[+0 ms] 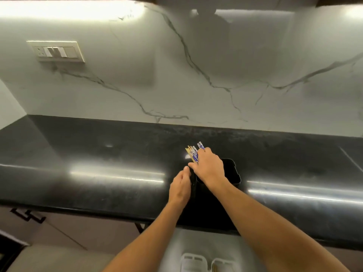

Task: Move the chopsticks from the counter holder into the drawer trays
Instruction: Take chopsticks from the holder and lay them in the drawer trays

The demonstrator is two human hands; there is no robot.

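A black holder (231, 174) stands on the dark counter near its front edge. Several chopsticks (193, 153), some wooden and some with blue-and-white ends, stick up from its left part. My right hand (209, 166) reaches over the holder and its fingers curl round the chopstick bundle. My left hand (180, 186) lies against the holder's left side with the thumb up; I cannot see whether its fingers wrap it. At the bottom of the view the open drawer shows white trays (198, 263).
The black counter (98, 169) runs across the view, backed by a white marble wall with a switch plate (57, 51) at the upper left. Brown cabinet fronts with black handles (27, 215) sit under the counter at the left.
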